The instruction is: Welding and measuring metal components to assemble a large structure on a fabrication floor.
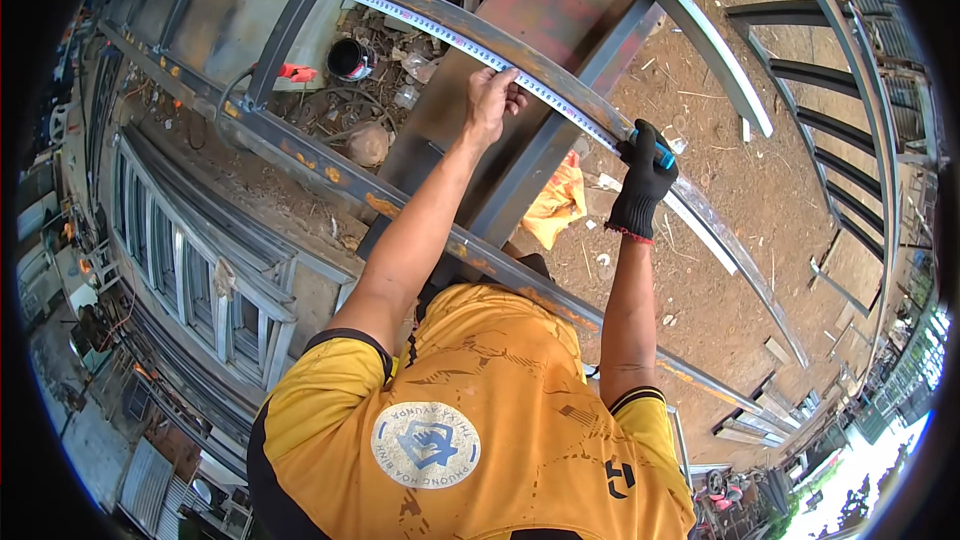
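Note:
A white tape measure blade [430, 28] runs along the inner side of a rust-marked steel tube [535, 62], from near a crossbar [287, 40] towards my right. My bare left hand [490, 105] has curled fingers, its thumb and fingertip pinching the blade's lower edge midway. In a black knit glove, my right hand [645, 180] closes round the blade's right end against the tube. Teal parts of the tape measure case [664, 156] show between the gloved fingers; the rest is hidden. A second long tube [400, 208] passes beneath my forearms, parallel to the first.
Below the frame lies a reddish steel beam [545, 0]. Scrap, a black can [348, 58] and a red-handled tool [297, 72] sit on the left ground. An orange bag [556, 202] lies under the tubes. A curved ladder-like frame [815, 77] stands right; metal window frames [190, 260] lie left.

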A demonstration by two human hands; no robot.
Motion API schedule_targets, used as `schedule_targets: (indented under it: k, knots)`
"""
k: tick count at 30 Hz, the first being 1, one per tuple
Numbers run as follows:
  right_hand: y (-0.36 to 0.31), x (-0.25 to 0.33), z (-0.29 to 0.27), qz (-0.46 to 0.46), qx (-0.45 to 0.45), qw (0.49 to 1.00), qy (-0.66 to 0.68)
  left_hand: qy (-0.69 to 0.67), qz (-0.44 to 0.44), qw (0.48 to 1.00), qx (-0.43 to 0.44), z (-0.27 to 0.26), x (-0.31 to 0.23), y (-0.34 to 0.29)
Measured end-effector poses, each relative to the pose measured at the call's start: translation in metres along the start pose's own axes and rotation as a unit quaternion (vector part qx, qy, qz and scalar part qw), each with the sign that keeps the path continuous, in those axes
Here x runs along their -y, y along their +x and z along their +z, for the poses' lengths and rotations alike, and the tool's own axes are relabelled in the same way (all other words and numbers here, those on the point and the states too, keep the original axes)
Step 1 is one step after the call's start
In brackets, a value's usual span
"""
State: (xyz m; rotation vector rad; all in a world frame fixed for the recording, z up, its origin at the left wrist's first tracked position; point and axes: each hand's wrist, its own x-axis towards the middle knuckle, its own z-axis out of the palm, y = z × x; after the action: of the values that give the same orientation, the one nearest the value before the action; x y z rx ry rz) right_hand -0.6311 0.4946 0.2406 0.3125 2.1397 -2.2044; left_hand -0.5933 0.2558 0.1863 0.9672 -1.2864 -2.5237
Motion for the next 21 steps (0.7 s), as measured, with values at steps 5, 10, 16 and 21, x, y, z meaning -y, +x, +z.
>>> schedule_targets:
  k: [5, 10, 16, 21]
  knots:
    - [-0.005, 0.012, 0.007, 0.007, 0.02, 0.999, -0.032, -0.017, 0.006, 1.0, 0.004, -0.002, 0.002, -0.002]
    - [-0.006, 0.019, 0.032, 0.0, 0.051, 0.998, -0.033, -0.026, 0.003, 1.0, 0.003, 0.0, 0.002, -0.002]
    - [-0.006, 0.01, 0.064, 0.006, 0.095, 0.995, -0.031, -0.028, 0.003, 1.0, -0.004, 0.001, 0.002, -0.001]
    - [-0.004, 0.001, 0.073, -0.006, 0.118, 0.989, -0.092, -0.039, -0.001, 0.999, -0.017, 0.001, 0.001, -0.001]
